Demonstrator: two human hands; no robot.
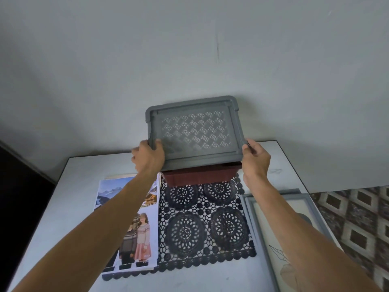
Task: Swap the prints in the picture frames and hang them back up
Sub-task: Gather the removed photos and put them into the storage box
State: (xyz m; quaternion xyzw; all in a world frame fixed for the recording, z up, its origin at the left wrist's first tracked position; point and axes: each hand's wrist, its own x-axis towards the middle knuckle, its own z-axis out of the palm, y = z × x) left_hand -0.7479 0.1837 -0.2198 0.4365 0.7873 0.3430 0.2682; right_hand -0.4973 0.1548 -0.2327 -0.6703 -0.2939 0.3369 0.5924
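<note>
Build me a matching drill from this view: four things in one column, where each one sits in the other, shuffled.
Things:
1. grey tray
2. photo print
3. black lace mat
4. grey picture frame

Places:
A. flat on the right side of the table
B. flat in the middle of the table
C. lifted, gripped by the left hand and the right hand
D. flat on the left side, partly under the left forearm

Pairs: 1-C, 2-D, 3-B, 4-A

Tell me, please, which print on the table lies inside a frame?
The line-drawing print on the right, bordered by the grey frame; the colourful snow-scene print on the left lies loose.
</note>
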